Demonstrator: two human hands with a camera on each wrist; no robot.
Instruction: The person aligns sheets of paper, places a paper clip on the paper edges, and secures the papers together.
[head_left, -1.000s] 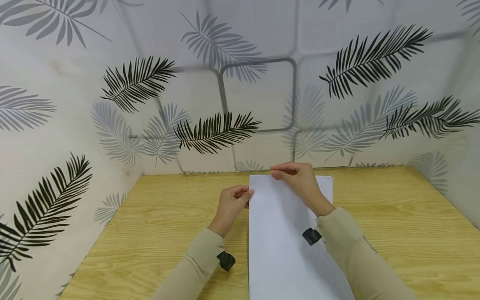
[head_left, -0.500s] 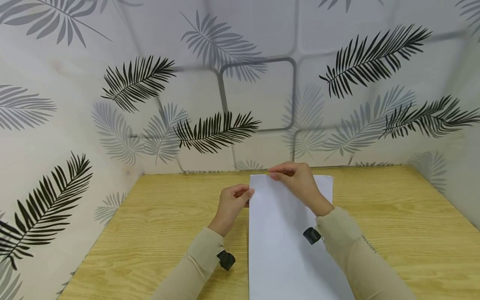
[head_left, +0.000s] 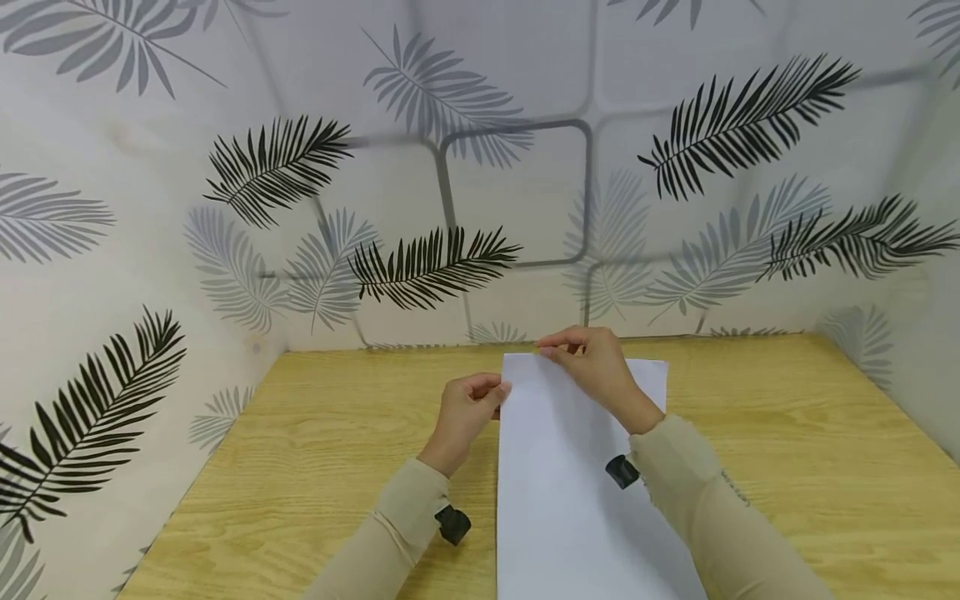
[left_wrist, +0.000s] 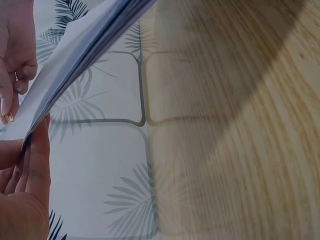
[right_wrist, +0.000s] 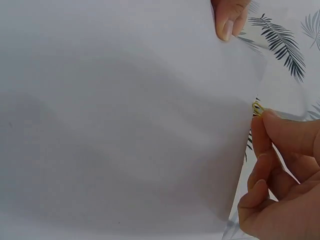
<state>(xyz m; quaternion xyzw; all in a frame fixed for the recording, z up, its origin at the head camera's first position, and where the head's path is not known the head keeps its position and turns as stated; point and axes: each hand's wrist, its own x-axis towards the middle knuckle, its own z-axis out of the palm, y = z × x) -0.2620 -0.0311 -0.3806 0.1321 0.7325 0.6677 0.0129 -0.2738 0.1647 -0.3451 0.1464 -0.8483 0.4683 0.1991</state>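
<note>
A stack of white paper sheets (head_left: 562,483) is held up with its top edge toward the wall; its layered side edge shows in the left wrist view. My left hand (head_left: 463,417) pinches the stack's left edge near the top corner, thumb in front and fingers behind. Between thumb and forefinger my right hand (head_left: 596,371) pinches a small yellow paper clip (right_wrist: 257,108). The clip's looped end is at the top edge of the sheets; whether it has slid over any of them I cannot tell.
A wood-grain table (head_left: 337,442) lies under the sheets and arms. Behind it stands a wall (head_left: 517,200) with a leaf pattern. A small black camera (head_left: 453,524) is worn on the left wrist and another black camera (head_left: 622,472) on the right.
The right hand with the paper clip has shifted very slightly left along the top edge since one second ago. The left hand keeps its pinch on the paper.
</note>
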